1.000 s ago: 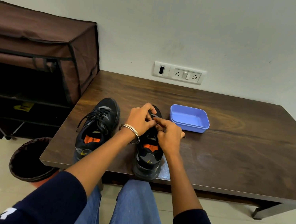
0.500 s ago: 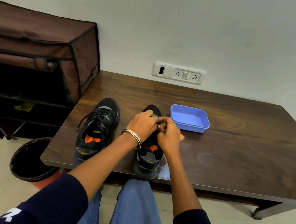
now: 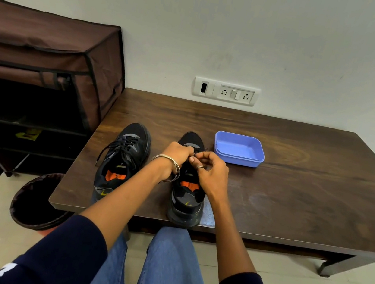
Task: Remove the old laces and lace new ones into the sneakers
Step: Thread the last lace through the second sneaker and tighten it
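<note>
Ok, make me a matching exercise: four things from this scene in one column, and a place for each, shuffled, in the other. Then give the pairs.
Things
1. blue tray
2. laced sneaker
3. bin
4. socket panel

Places
A. on the floor, by the table's left corner
B. on the wall above the table
C. on the table, right of both sneakers
D. on the table, left of both hands

Pairs: 1-C, 2-D, 3-A, 4-B
</note>
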Available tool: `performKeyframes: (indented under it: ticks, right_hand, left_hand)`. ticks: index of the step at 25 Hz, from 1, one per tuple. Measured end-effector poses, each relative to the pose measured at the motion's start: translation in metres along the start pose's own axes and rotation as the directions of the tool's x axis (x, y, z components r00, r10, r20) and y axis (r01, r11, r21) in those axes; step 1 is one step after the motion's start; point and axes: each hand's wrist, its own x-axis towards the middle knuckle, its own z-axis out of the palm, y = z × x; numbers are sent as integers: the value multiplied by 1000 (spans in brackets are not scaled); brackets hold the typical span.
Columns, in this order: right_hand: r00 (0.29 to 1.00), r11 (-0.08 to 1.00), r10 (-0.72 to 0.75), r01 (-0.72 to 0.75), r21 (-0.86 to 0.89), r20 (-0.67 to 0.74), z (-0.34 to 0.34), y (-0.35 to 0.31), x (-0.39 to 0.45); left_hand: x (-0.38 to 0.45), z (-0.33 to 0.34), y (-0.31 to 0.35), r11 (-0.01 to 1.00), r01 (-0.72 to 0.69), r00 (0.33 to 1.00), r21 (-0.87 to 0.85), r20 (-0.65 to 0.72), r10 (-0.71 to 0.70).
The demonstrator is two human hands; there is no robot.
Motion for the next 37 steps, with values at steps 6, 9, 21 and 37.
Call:
performKeyframes:
  ticks: [6,9,21,37]
  right_hand:
    - [989,966,129,-107,236,-76,-4,-6,-1]
    - [937,731,348,-291,617,31,-12,-20,-1]
    - [986,860,54,-128,-494,-160,-45,-11,14]
    - [982,957,183,-169,-234,42,-39,19,11]
  left_hand:
    - [5,-3,-2,977,-164,986,139,22,162]
    - [5,-3,-4,938,-234,970,257,-7,244]
    - [5,-5,-4,894,-294,944,338,-45,327]
    - [11,-42,-47,927,-254,961,277,-35,273]
